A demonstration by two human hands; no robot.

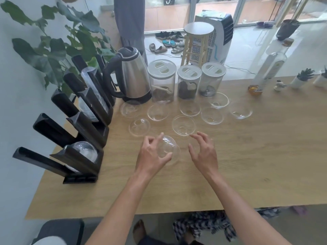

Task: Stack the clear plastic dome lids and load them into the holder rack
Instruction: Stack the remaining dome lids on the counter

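Several clear plastic dome lids lie scattered on the wooden table (247,156); the nearest loose one (183,127) rests rim up just beyond my hands. My left hand (152,154) grips another clear dome lid (169,149) from its left side, thumb under its rim. My right hand (203,152) hovers beside it on the right, fingers spread, holding nothing. The black holder rack (76,135) stands along the table's left edge. Its nearest slot holds a stack of dome lids (83,152), and a farther slot holds another stack (90,103).
A steel kettle (131,75) and three lidded clear canisters (161,82) stand behind the lids. A tall bottle (270,68) and small potted plants (302,78) sit at the far right. A leafy plant (53,45) rises behind the rack.
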